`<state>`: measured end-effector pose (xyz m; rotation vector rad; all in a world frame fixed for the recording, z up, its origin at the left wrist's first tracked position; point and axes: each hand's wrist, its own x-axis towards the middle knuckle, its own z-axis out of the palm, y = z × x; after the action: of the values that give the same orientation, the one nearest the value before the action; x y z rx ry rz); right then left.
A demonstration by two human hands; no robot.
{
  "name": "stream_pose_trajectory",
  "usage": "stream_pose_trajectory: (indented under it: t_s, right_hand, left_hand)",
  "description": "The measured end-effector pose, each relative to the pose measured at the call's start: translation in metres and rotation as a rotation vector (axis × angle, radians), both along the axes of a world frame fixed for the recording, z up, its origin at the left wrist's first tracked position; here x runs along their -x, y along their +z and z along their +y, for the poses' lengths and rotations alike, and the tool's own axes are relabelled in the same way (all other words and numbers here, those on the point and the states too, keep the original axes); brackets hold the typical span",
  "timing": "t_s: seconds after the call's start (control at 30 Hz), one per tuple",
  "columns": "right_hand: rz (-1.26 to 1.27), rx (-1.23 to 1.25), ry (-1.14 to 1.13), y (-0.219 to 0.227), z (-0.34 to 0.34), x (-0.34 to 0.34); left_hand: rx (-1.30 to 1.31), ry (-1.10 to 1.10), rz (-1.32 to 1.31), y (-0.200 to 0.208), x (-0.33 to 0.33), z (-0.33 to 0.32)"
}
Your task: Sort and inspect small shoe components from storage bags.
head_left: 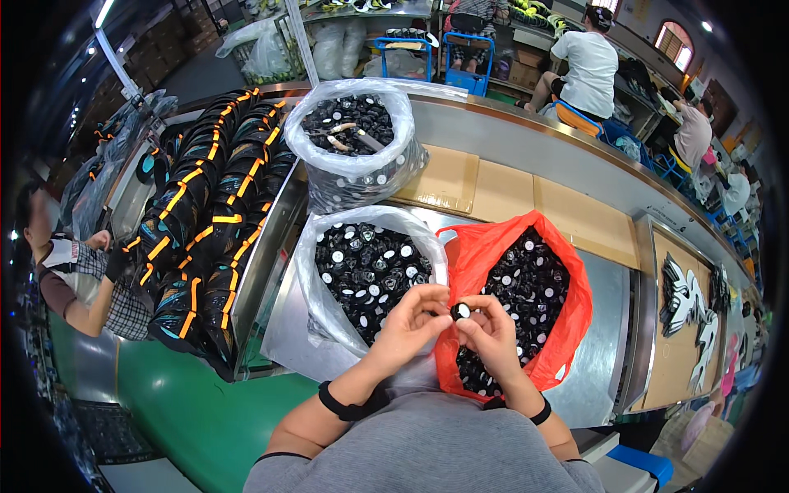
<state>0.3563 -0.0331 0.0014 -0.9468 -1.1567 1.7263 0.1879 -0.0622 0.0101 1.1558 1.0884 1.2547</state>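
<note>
Between my fingertips is a small round black part with a white face. My right hand pinches it between thumb and fingers. My left hand is closed, its thumb and fingertips meeting the part's left edge. Below and to the right lies an open red plastic bag, full of similar black parts, some showing white discs. On the left stands an open clear plastic bag filled with black parts, partly behind my left hand.
Farther back, another clear bag holds black parts and a few tools. Rows of black shoe-like pieces with orange straps fill a rack at left, beside a co-worker. Cardboard lines the bench; a tray holds white-and-black cut pieces.
</note>
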Motion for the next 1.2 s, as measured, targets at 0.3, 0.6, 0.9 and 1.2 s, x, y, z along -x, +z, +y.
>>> stream_pose_trajectory:
  t_s: [0.3, 0.6, 0.9, 1.2]
  right_hand:
    - [-0.491, -0.718, -0.21, -0.005, -0.005, 0.006]
    - [-0.546, -0.946, -0.19, -0.003, -0.007, 0.011]
    - [-0.384, -0.762, -0.191, -0.004, -0.006, 0.012]
    - [-0.292, -0.731, -0.223, -0.006, -0.008, 0.009]
  left_hand:
    - [0.216, -0.031, -0.36, -0.003, 0.002, 0.001]
    - [0.236, -0.031, -0.446, -0.011, -0.005, 0.0]
    - [0.371, -0.134, -0.811, -0.007, -0.004, 0.003]
    - [0.185, -0.2, -0.853, -0.024, -0.01, -0.002]
